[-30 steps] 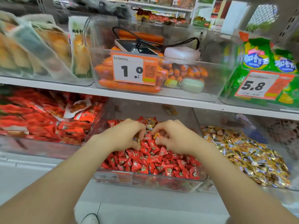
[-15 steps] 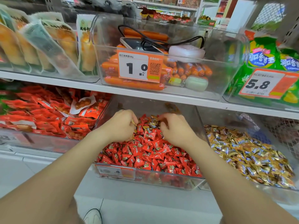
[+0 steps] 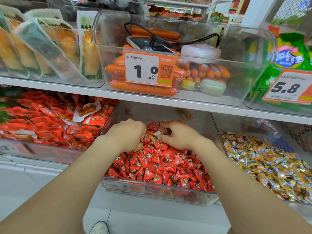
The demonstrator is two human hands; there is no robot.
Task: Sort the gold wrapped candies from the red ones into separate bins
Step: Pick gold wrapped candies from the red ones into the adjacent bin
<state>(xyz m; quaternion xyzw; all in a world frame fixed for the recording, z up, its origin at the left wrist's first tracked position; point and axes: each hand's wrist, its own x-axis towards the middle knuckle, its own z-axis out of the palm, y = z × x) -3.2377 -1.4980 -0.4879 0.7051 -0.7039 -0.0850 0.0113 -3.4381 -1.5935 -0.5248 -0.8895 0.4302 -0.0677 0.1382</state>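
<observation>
**Both hands are reaching farther back into the middle bin**

Compared with a second ago, the left hand (image 3: 125,134) and right hand (image 3: 181,138) are working nearer the rear of the red candies (image 3: 160,166) heaped in the clear middle bin (image 3: 168,192). The right hand is pinching a few gold wrapped candies (image 3: 163,131) between thumb and fingertips. The left hand's fingers are curling down into the pile; whether they are gripping anything cannot be told. A heap of gold candies (image 3: 270,168) is lying in the neighbouring bin (image 3: 239,125), just to the right.
</observation>
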